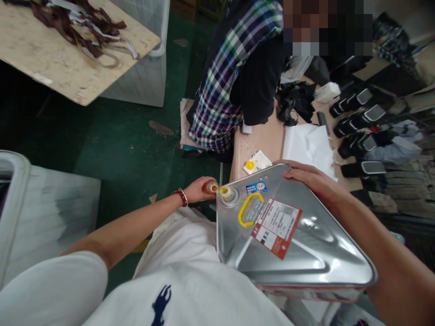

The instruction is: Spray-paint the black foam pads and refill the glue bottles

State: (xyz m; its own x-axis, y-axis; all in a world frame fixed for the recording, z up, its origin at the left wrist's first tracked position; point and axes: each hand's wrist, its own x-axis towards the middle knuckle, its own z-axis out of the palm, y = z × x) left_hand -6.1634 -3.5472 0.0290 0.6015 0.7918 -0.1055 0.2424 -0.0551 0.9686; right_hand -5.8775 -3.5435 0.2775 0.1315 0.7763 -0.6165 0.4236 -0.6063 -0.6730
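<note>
The left hand (198,189) is gripping a small translucent amber bottle (211,187) beside the spout of a square silver metal can (306,235), which the right hand (301,172) is steadying at its far edge, near the light-wood desk (260,140).

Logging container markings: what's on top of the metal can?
A spout, yellow handle, blue sticker and red-and-white label. The can surface directly under the right hand is covered.

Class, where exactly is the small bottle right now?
In the head view, the small bottle is in the left hand, mouth close beside the open spout at the corner of the metal can.
</note>
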